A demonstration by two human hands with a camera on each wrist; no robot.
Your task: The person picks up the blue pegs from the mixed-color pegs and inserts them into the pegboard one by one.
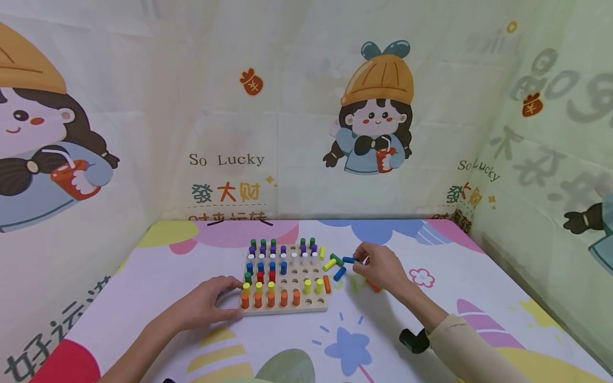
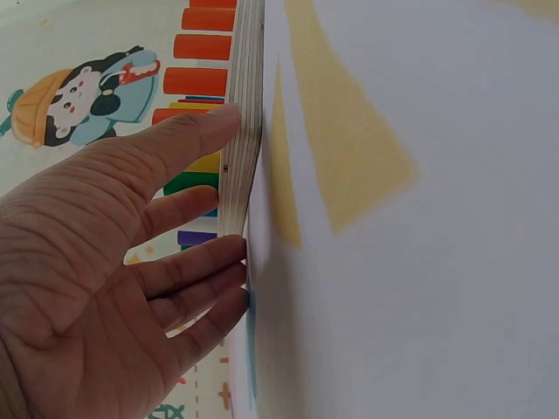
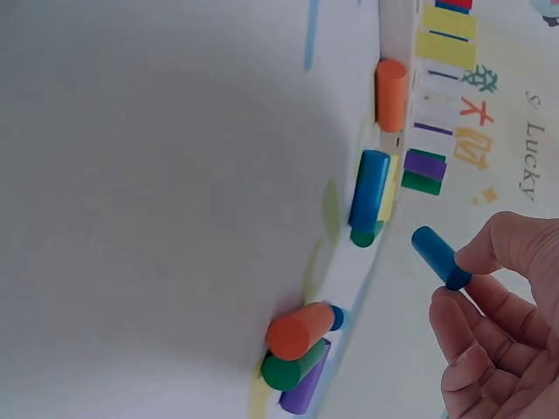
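A wooden pegboard (image 1: 286, 311) stands on the table with rows of coloured pegs upright in its holes. My left hand (image 1: 208, 303) rests against the board's left side. Its thumb (image 2: 205, 131) lies by the near corner, and the fingertips touch farther along the edge. Right of the board, my right hand (image 1: 383, 268) pinches a blue peg (image 3: 434, 253) between thumb and fingers, above the table. Below it lie another blue peg (image 1: 340, 274), a yellow peg (image 1: 329, 264) and a green peg (image 1: 337, 259). Orange pegs fill much of the front row.
An orange peg (image 1: 327, 284) lies along the board's right edge. Another orange peg (image 3: 297, 332) sits by a green peg (image 3: 284, 371) and a purple peg (image 3: 306, 384) beneath the right hand. A dark cylindrical object (image 1: 413, 340) is near the right sleeve. Printed cloth walls enclose the table.
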